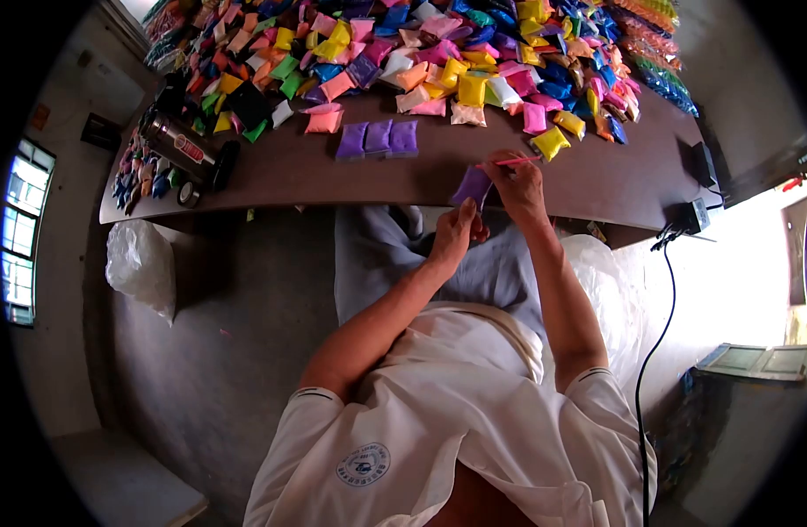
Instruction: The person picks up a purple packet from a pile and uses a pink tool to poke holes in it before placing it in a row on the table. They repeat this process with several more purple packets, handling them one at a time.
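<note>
My left hand holds the lower edge of a small purple packet just off the front edge of the brown table. My right hand grips the packet's upper right side and also pinches a thin pink stick that points left. Three matching purple packets lie side by side on the table, a little to the left of my hands. A yellow packet lies just right of my right hand.
A big heap of coloured packets covers the far half of the table. A steel flask lies at the left end. A small black device with a cable sits at the right corner. White sacks stand on the floor.
</note>
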A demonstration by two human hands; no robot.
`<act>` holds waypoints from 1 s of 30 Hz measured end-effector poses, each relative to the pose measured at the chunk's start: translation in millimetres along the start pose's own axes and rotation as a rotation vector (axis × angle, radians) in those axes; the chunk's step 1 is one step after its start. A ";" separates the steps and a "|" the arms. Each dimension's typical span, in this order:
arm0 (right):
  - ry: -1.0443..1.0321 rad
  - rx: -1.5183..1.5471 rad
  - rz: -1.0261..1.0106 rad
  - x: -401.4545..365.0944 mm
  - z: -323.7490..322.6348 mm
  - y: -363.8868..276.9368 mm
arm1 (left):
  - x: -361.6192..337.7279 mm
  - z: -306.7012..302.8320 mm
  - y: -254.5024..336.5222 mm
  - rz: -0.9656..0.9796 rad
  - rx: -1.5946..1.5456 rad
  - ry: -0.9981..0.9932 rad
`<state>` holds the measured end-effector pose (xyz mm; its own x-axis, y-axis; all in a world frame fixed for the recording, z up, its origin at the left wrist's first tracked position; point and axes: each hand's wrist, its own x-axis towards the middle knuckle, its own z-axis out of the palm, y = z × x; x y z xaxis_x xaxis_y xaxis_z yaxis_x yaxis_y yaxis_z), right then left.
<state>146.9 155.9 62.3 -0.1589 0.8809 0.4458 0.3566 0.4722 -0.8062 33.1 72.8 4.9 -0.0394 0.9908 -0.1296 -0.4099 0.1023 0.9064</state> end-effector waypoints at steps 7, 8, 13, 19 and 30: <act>-0.042 -0.185 -0.172 0.9 9.9 4.2 | 0.2 5.5 2.7 0.024 -0.044 0.027; -0.039 -0.250 -0.147 4.3 10.8 5.4 | -1.1 6.4 4.9 0.024 -0.043 0.027; 0.001 -0.160 -0.018 13.7 3.7 10.6 | -5.3 3.4 5.8 0.014 0.040 0.038; -0.012 -0.021 0.012 -21.2 -7.0 -2.8 | -1.9 4.1 0.0 0.029 -0.045 -0.004; 0.146 -0.359 -0.006 -5.1 -8.8 13.3 | -6.3 6.3 9.0 0.019 0.033 0.042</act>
<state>160.6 157.5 52.7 -0.0390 0.8522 0.5217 0.6599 0.4140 -0.6270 35.4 68.0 16.3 -0.0851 0.9880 -0.1285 -0.3788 0.0873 0.9214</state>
